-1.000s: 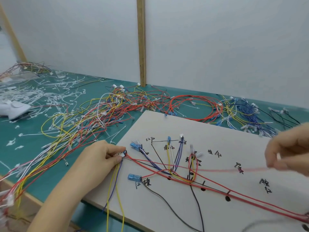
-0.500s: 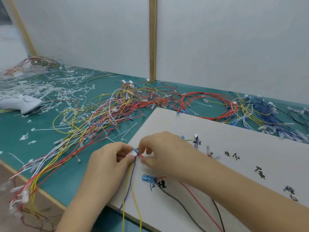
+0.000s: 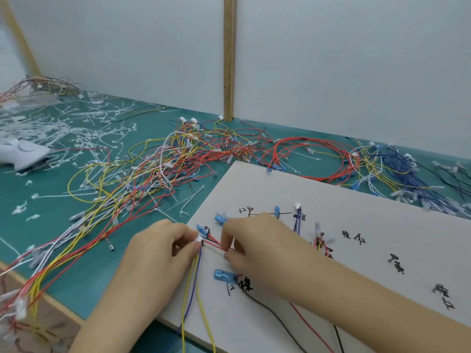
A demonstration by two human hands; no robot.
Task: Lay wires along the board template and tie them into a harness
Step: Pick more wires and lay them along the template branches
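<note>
The person's left hand (image 3: 158, 253) is pinching a small white connector (image 3: 199, 240) between thumb and fingertips at the left edge of the white template board (image 3: 356, 200), with yellow wires (image 3: 187, 296) and a blue wire (image 3: 195, 284) hanging down from it over the board's near edge. Just beside it, the right hand (image 3: 257, 240) is curling its fingers around thin red wires (image 3: 216, 243) that are running out of the connector across the board. A blue terminal (image 3: 225, 275) is lying below the right hand next to handwritten marks, and more blue terminals (image 3: 220, 219) are sitting above the knuckles. A white plug (image 3: 297, 206) with purple leads is standing farther right. Loose coloured wires (image 3: 178, 159) and white cable ties (image 3: 63, 123) are sprawling over the green mat (image 3: 84, 276) beyond
</note>
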